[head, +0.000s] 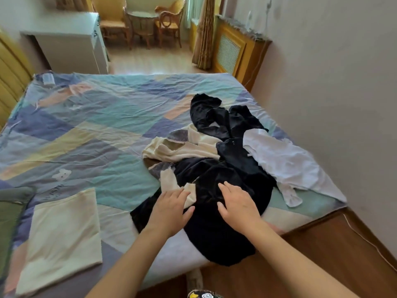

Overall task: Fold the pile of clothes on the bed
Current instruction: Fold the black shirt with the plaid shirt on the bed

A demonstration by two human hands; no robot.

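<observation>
A pile of unfolded clothes lies on the right half of the bed [90,117]. Nearest me is a black velvety garment [214,231], draping over the bed's front edge. My left hand [171,209] rests flat on its left part, fingers straight. My right hand [238,203] lies flat on its middle, fingers spread. Behind it are a cream and grey sweater [182,147], another black garment [217,117] and a white shirt [285,160]. A folded cream garment [62,235] lies at the front left.
A green cloth [10,211] shows at the left edge. Wooden floor [318,250] runs along the bed's front and right, with a wall close on the right. A white cabinet [71,41], chairs and a small table stand beyond the far edge.
</observation>
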